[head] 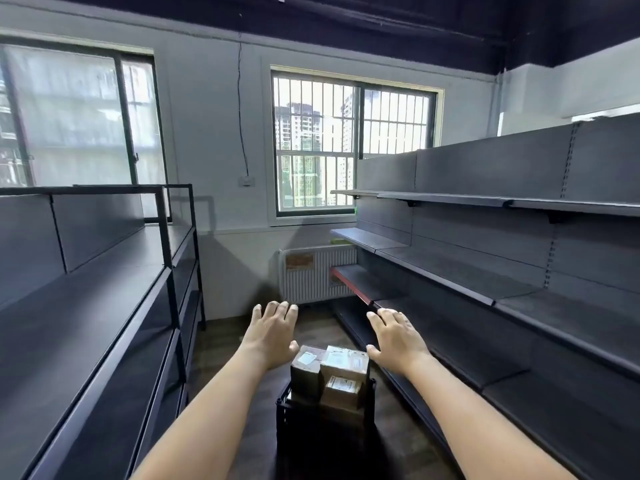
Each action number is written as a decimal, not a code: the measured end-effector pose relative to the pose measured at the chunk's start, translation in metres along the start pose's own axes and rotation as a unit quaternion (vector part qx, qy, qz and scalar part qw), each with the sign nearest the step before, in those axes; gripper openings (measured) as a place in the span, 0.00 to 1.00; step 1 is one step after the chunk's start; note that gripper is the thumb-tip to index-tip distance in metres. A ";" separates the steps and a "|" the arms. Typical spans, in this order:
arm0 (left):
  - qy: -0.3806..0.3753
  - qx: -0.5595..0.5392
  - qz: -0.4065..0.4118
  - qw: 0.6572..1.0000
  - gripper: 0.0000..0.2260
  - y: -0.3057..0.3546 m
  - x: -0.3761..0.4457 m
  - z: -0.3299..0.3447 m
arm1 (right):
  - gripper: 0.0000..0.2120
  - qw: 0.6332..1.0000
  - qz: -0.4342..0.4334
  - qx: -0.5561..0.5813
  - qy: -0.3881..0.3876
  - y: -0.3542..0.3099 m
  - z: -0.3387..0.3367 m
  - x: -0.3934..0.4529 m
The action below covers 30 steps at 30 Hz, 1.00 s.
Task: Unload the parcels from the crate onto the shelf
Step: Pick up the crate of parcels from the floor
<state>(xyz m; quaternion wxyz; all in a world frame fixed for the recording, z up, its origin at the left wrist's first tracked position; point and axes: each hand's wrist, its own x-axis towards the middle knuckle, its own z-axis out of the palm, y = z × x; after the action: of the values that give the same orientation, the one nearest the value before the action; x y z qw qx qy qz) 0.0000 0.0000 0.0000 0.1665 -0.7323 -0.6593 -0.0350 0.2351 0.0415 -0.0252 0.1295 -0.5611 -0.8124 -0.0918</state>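
A black plastic crate (287,410) stands on the dark floor in the aisle below me. Three brown cardboard parcels with white labels stick out of its top: one on the left (305,370), one on the right (344,363) and a smaller one in front (341,391). My left hand (272,332) hovers above and left of the parcels, fingers spread, holding nothing. My right hand (394,336) hovers to their right, also spread with nothing in it. Neither hand touches a parcel. A dark grey shelf unit (485,282) with several bare boards runs along the right.
A black metal rack (104,289) with flat tiers lines the left side of the narrow aisle. A white radiator-like unit (311,275) stands against the far wall under a barred window (353,143). The aisle floor (221,344) is dark wood.
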 end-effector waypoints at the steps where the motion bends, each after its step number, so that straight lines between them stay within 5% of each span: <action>1: -0.002 0.004 -0.003 1.000 0.32 0.000 0.003 0.001 | 0.32 1.000 0.002 -0.003 -0.003 0.002 0.002 0.003; 30: -0.011 -0.008 0.042 0.999 0.31 -0.131 0.261 0.127 | 0.29 0.996 0.070 -0.043 -0.026 0.009 0.093 0.262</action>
<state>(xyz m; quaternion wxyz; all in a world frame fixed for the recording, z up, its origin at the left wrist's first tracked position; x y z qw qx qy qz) -0.1165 0.2954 -0.0234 0.1551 -0.7611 -0.6293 -0.0252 0.1453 0.3052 -0.0316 0.0902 -0.6235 -0.7698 -0.1024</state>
